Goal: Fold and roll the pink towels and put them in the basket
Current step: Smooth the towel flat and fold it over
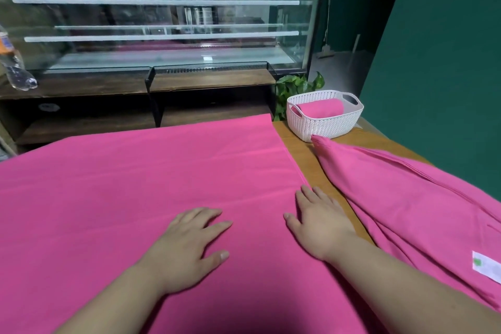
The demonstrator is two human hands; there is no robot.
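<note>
Pink towel [141, 184] lies spread flat on my table [303, 160]; my left hand [187, 247] and right hand [322, 222] press it, fingers straight, gripping nothing. A rolled towel [321, 110] sits in the basket [325, 127].

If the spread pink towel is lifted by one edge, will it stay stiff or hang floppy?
Probably floppy: the spread towel lies flat under the left hand and right hand, and the pile beside it sags in soft folds. Likely light: its edge looks thin. It might slide on the wooden table.
</note>
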